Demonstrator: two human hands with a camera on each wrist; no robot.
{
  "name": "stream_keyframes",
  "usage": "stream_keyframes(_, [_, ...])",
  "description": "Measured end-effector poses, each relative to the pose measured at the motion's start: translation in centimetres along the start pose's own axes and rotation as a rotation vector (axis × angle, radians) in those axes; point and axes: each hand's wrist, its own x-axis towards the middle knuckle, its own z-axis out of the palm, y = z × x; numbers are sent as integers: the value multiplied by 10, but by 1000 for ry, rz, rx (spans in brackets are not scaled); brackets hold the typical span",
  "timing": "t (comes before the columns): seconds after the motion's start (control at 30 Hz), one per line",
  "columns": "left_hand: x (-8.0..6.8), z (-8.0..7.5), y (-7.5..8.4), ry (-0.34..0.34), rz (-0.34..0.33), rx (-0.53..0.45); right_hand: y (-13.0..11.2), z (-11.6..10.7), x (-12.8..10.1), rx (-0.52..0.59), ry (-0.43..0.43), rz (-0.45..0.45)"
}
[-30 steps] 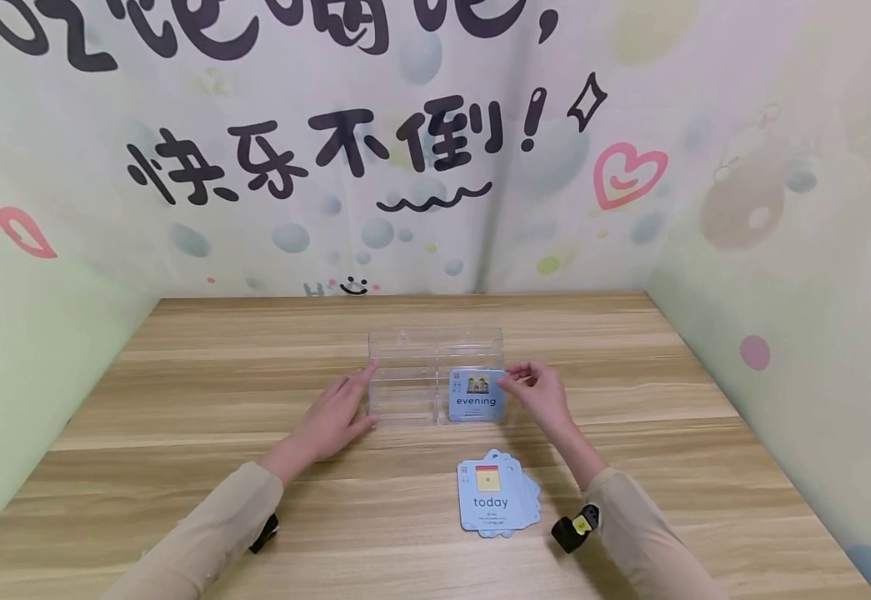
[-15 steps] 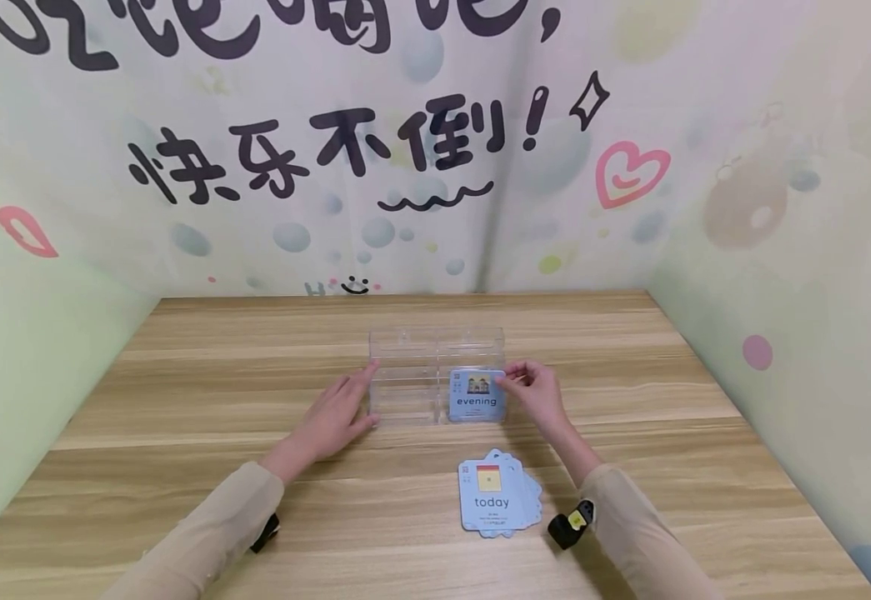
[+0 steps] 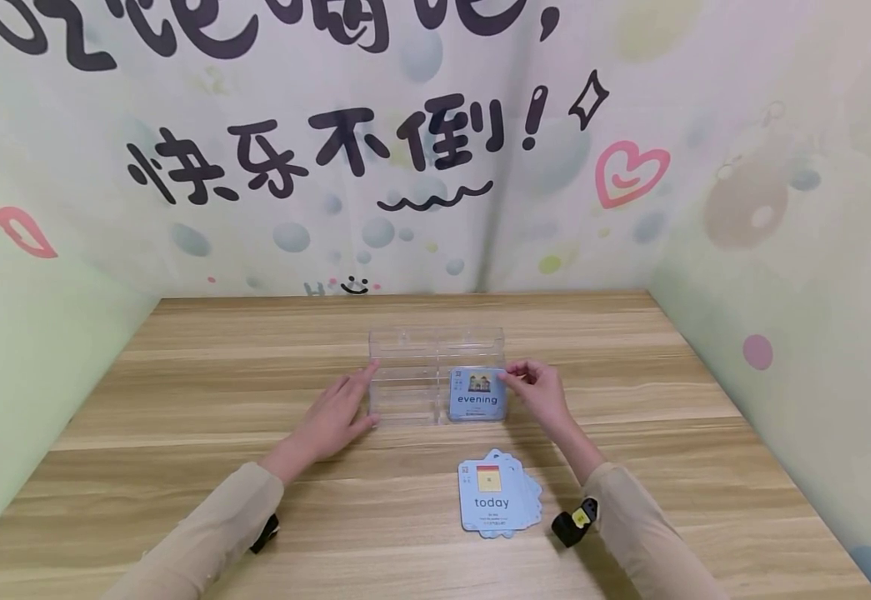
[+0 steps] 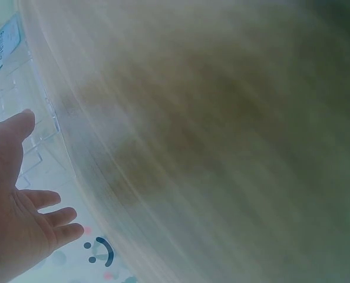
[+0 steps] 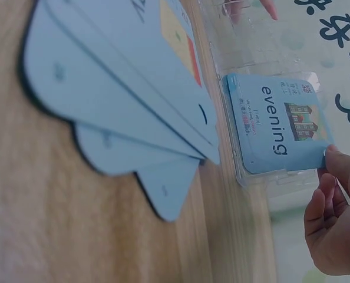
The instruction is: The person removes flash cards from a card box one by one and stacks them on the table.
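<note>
The "evening" card [image 3: 478, 393] stands in the front right compartment of the clear organiser [image 3: 435, 375], just above the centre of the head view; to seat it well, I judge the card should be kept upright and square to the slot walls and eased straight down rather than pushed at a slant, so its rounded corner does not catch on the divider; a light fingertip hold at the top corner is enough, as thin card bends under pressure. The right hand [image 3: 536, 392] pinches the card's upper right corner between thumb and fingertips, the other fingers loosely curled, wrist raised off the surface [image 3: 180, 467] and forearm running to the lower right of the frame. The left hand [image 3: 337, 417] lies flat and wide, fingers straight, resting against the organiser's left wall and steadying it; it holds nothing. The fanned stack of cards [image 3: 498, 496], "today" uppermost, lies near the bottom centre, apart from both hands.
</note>
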Motion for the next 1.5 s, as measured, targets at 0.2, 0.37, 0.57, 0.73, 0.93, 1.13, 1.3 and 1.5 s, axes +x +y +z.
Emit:
stream_keyframes(0.2, [0,0,0,3,-1,-2,-2,-2,-1,1,-5,14])
stream_keyframes(0.37, [0,-1,1,6,2,-6,-3,-5,0,-6,-5,1])
stream_keyframes(0.57, [0,-1,1,2,-4,-9,-1,-7,2,0,-17,-7])
stream_keyframes(0.73, [0,-1,1,3,-3,-7,-2,-8,4,32,-26,-1])
stream_keyframes(0.93, [-1,0,1,3,-7,-6,-8,-9,5,73,-56,20])
stream_keyframes(1.13, [-1,0,1,-1,-10,-11,-17,-11,4,118,-78,15])
stream_keyframes(1.3, [-1,0,1,-2,-11,-12,-22,-12,4,160,-81,8])
stream_keyframes(1.5, [0,0,1,-4,-8,-14,-24,-15,1,157,-94,1])
